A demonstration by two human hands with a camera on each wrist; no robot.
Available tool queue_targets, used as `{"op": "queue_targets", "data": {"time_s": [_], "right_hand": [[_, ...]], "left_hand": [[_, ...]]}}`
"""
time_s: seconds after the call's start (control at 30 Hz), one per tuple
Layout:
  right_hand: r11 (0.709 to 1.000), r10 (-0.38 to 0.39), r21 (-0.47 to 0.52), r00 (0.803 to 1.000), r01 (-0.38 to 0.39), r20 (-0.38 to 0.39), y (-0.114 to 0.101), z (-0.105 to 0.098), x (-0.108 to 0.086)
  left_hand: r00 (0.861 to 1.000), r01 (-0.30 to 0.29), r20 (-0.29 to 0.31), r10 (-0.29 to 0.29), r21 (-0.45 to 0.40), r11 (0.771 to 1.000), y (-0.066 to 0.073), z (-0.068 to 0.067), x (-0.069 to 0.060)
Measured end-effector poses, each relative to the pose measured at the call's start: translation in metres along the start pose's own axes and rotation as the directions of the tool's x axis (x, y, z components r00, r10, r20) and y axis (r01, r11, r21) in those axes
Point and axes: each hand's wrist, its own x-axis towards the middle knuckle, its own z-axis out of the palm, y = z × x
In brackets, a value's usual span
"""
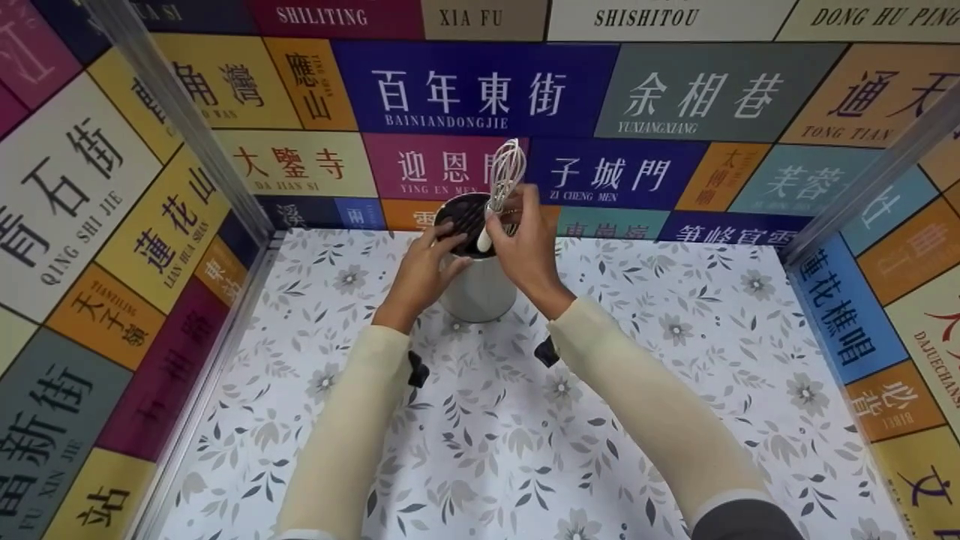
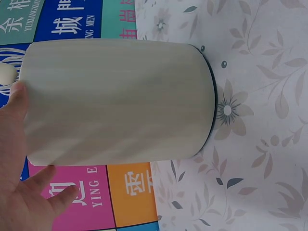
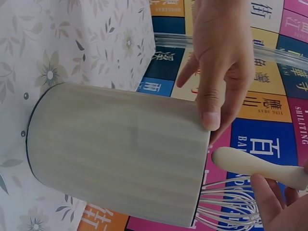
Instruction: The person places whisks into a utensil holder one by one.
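Observation:
A tall cream utensil holder, round and upright, stands near the back edge of the table. Its dark mouth shows black ridges or slots inside. My left hand grips the holder's rim from the left, its thumb on the outer wall in the right wrist view. Pinched in my right hand is a whisk, wire loops up and cream handle down, the handle's end just above the mouth. Further wire loops rise at the holder's far rim, partly hidden.
A white tabletop with grey flowers and leaves lies below. Panels with coloured street-name blocks close off the back and both sides. Clear corner strips join the panels.

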Motion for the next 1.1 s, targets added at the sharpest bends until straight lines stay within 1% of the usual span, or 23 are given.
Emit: {"op": "queue_targets", "data": {"time_s": [0.17, 0.4, 0.77, 0.9, 1.1], "right_hand": [[0.999, -0.002, -0.044, 1.0, 0.002, 0.004, 0.003, 0.006, -0.001], [0.996, -0.024, -0.092, 0.999, 0.021, -0.032, 0.006, 0.011, -0.001], [0.997, -0.024, -0.077, 0.998, 0.019, -0.057, 0.003, 0.01, -0.001], [0.996, -0.029, -0.081, 0.998, 0.024, -0.058, 0.003, 0.01, -0.002], [0.997, 0.011, -0.075, 0.999, -0.014, -0.044, 0.004, 0.01, -0.005]], "left_hand": [[1.0, -0.011, -0.008, 0.012, 0.008, 1.0, -0.001, 0.002, -0.001], [1.0, -0.015, -0.009, 0.015, 0.0, 1.0, -0.002, 0.002, 0.0], [1.0, -0.022, -0.01, 0.022, 0.01, 1.0, -0.001, 0.001, 0.002], [1.0, -0.013, -0.002, 0.013, 0.007, 1.0, -0.001, 0.001, 0.002], [1.0, -0.01, 0.01, 0.01, 0.004, 1.0, -0.002, 0.001, 0.003]]}}
